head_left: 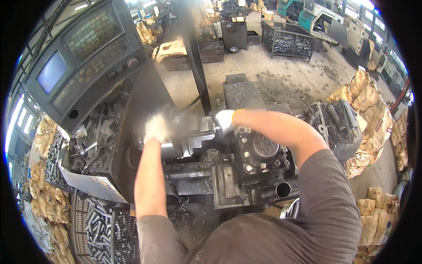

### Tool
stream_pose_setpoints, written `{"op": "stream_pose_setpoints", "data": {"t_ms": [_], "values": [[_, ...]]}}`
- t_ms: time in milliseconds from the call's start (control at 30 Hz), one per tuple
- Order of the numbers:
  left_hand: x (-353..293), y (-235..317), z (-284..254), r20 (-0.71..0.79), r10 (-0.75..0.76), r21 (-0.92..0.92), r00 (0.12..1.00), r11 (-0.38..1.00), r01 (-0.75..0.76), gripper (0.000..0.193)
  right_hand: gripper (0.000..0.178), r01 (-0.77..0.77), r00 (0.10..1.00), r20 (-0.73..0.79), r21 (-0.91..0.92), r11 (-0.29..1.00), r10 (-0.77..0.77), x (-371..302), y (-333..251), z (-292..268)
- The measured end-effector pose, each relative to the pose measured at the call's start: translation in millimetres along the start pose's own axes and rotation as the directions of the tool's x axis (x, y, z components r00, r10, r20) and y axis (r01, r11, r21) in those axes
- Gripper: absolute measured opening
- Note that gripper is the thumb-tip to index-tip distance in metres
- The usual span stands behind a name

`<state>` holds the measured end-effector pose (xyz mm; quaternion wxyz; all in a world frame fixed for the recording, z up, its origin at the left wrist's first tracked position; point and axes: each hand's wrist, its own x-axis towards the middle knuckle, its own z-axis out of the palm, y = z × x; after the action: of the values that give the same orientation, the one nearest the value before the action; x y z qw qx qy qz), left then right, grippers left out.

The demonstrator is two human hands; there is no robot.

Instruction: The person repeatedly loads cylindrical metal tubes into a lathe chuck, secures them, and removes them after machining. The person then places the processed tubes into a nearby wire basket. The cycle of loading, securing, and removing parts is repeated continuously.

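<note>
My left hand (157,127), in a white glove, is at the left side of a lathe chuck (180,127). Motion smears its fingers, so its grip cannot be made out. Stepped metal jaws (204,125) stand out from the chuck's right face. Close to the jaws' right end is my right hand (225,120), also in a white glove, its fingers closed toward the chuck. What it holds, if anything, is hidden. Just right of that hand sits the dark tool turret (265,147), with several bolts around its round cap.
A control panel (94,48) with a lit screen rises at the left. Tools crowd a tray (94,141) below it. A crate (81,220) of metal pins stands lower left. Calipers (321,125) and bars lie at the right, beside brown paper sacks (369,114). A dark post (195,66) stands beyond the chuck.
</note>
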<state>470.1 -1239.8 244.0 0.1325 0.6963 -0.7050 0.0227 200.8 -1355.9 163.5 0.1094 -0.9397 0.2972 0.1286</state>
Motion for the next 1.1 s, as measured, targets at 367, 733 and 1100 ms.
{"op": "stream_pose_setpoints", "data": {"t_ms": [367, 733, 1100], "values": [[-32.0, -12.5, 37.5, -0.371, 0.115, 0.042, 0.921, 0.993, -0.107, 0.077, 0.052, -0.134, 0.946, 0.324, 0.322, 0.937, 0.024, -8.3, 9.5, -18.8], [-45.4, -2.3, 28.1, -0.450, 0.190, 0.076, 0.872, 0.982, -0.175, 0.064, 0.081, -0.192, 0.424, -0.611, 0.661, 0.726, 0.668, -188.1, 76.8, -5.1], [-208.0, 116.5, 34.2, -0.236, 0.038, -0.952, 0.971, -0.210, -0.223, 0.063, 0.080, -0.188, 0.544, -0.757, 0.309, 0.932, 0.361, -236.9, -248.0, -32.2]]}}
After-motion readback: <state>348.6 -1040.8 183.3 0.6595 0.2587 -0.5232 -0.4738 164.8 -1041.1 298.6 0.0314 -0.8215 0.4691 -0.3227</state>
